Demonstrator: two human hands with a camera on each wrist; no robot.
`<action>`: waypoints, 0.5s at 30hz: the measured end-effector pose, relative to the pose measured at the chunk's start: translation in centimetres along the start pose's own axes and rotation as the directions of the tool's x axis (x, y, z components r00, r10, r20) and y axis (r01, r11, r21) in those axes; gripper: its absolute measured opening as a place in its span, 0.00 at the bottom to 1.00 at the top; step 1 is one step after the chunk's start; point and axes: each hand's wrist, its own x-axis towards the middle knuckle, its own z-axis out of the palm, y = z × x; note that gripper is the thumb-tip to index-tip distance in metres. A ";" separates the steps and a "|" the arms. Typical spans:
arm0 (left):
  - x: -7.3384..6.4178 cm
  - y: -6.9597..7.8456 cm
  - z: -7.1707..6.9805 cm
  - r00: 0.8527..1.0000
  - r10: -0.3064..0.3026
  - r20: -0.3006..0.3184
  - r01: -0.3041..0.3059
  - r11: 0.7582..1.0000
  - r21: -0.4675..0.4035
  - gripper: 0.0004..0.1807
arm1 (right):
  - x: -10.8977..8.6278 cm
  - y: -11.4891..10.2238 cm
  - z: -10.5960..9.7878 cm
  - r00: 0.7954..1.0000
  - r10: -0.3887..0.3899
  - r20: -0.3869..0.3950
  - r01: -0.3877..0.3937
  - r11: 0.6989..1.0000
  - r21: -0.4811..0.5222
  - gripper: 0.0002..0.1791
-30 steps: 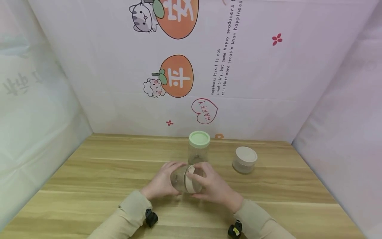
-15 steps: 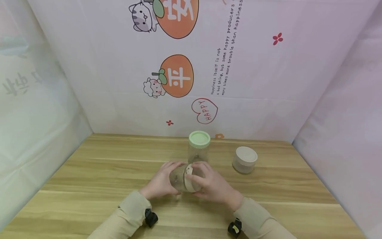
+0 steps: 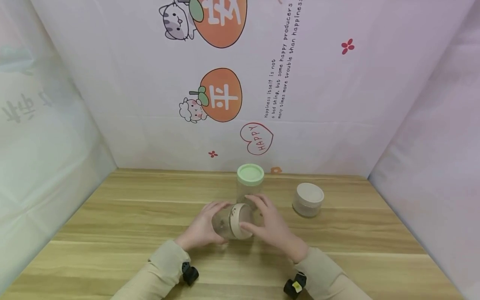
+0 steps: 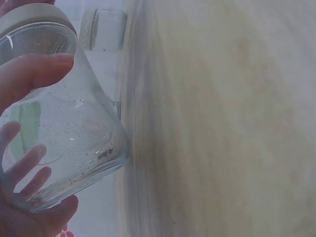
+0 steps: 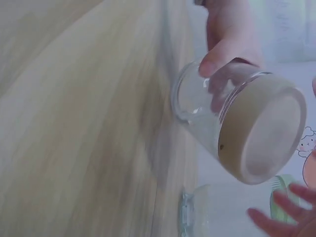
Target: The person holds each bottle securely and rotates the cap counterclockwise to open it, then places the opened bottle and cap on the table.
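My left hand [image 3: 204, 227] grips a clear glass jar [image 3: 222, 223] by its body, thumb on the near side and fingers round the far side. The jar is tipped on its side above the table, its cream lid [image 3: 240, 221] facing right. Dark specks show inside the glass near the base [image 4: 103, 153] in the left wrist view. My right hand [image 3: 273, 227] is spread beside the lid, thumb close to its face. In the right wrist view the fingers [image 5: 281, 217] stand apart from the lid [image 5: 274, 131], which is on the jar.
A taller glass jar with a light green lid [image 3: 250, 174] stands just behind the held jar. To the right is a short jar with a white lid [image 3: 309, 193]. Printed cloth walls [image 3: 318, 137] enclose the wooden table [image 3: 150, 200] at the back and sides.
The right hand has loosened from the cream lid, its fingers spreading up and away. The left hand keeps its grip, and the jar has shifted slightly left.
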 end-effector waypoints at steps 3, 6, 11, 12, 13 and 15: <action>0.0 -0.1 0.0 1.000 -0.003 -0.006 0.003 1.000 0.001 0.53 | 0.1 -0.2 0.2 0.992 0.127 0.001 -0.127 0.992 0.025 0.37; 0.0 -0.1 0.1 1.000 0.003 -0.009 -0.003 1.000 0.007 0.53 | 0.1 -0.1 0.6 0.980 0.200 0.017 -0.200 0.979 0.037 0.36; 0.0 -0.2 0.2 1.000 0.026 -0.010 -0.025 0.999 0.025 0.52 | 0.2 -0.1 1.0 0.956 0.282 0.087 -0.293 0.940 0.175 0.34; 0.0 -0.2 0.2 1.000 0.029 -0.012 -0.029 0.999 0.025 0.52 | 0.2 -0.1 1.0 0.951 0.292 0.102 -0.307 0.930 0.200 0.34; 0.0 -0.2 0.2 0.999 0.031 -0.013 -0.030 0.999 0.026 0.51 | 0.3 -0.2 1.1 0.947 0.301 0.116 -0.320 0.923 0.215 0.33; 0.0 -0.2 0.2 0.999 0.035 -0.014 -0.035 0.999 0.029 0.51 | 0.3 -0.2 1.3 0.941 0.312 0.135 -0.336 0.910 0.241 0.32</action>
